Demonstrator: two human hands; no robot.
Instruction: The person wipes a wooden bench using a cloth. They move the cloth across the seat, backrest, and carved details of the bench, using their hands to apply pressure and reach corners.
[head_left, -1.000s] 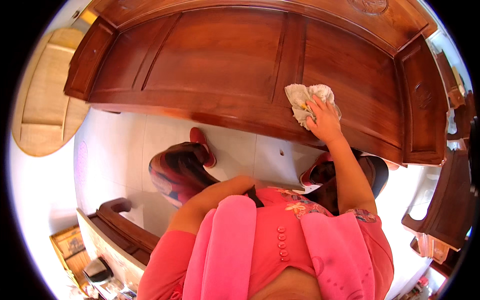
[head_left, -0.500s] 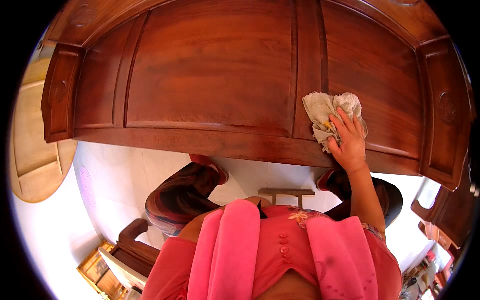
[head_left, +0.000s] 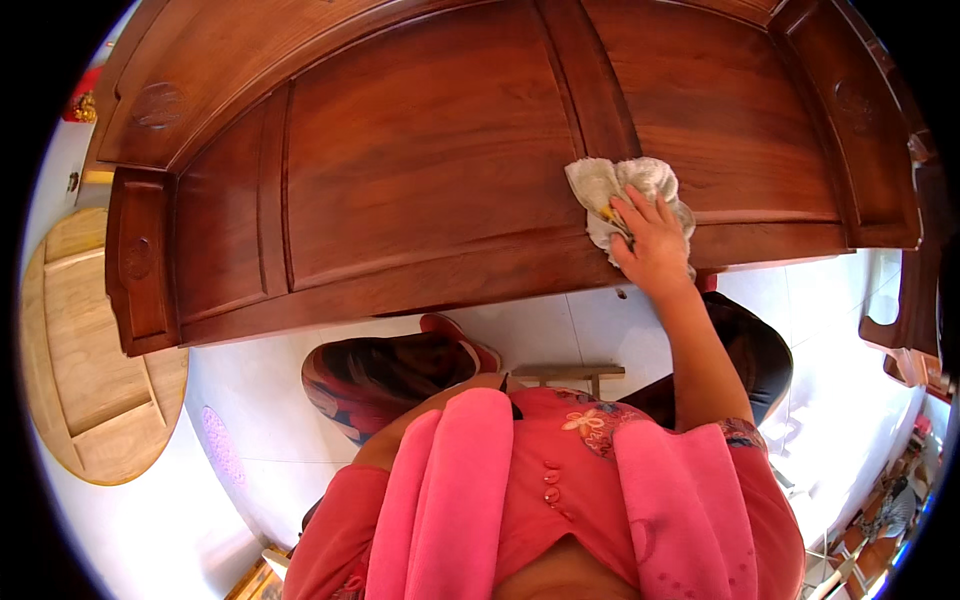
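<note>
- A crumpled grey-beige cleaning cloth (head_left: 660, 178) lies on the seat of the dark red-brown wooden bench (head_left: 430, 170), right of the middle, where a divider between 2 seat panels meets the front rail.
- The right hand (head_left: 655, 245) is laid on that cloth at the bench's front, palm down, its fingers stretched out and slightly apart; I see a small yellow patch by them.
- The left hand (head_left: 487, 382) is in front of the bench, near the person's lap, mostly hidden behind a pink towel (head_left: 445, 500); I cannot tell how its fingers stand.
- A small wooden stool (head_left: 575, 373) shows in front of the bench, between the person's legs.
- 1 red shoe (head_left: 482, 355) pokes out just before the bench's front rail.
- Beyond the bench's left end stands a pale oval wooden board (head_left: 105, 360).
</note>
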